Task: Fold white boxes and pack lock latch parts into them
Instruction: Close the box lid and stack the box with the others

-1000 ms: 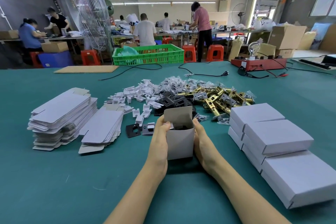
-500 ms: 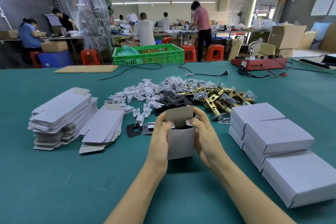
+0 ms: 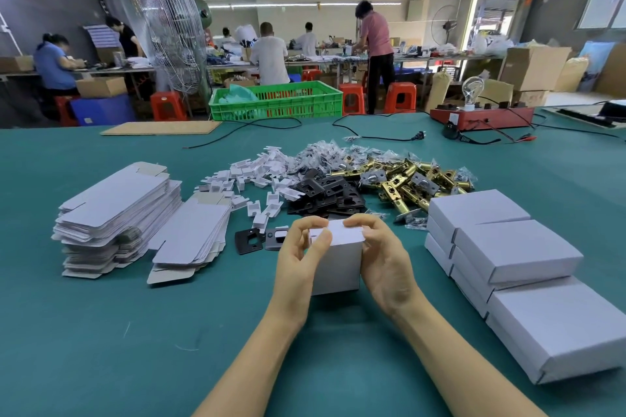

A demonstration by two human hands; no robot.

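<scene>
Two hands close a white box on the green table.

Left hand [image 3: 301, 252] and right hand [image 3: 382, 256] curl their fingertips over the white box [image 3: 335, 261], pinching its top flap down; tucking evenly should keep corners square. Beyond lie black plates [image 3: 325, 195], brass latches [image 3: 406, 179], flat blanks [image 3: 118, 210].
</scene>
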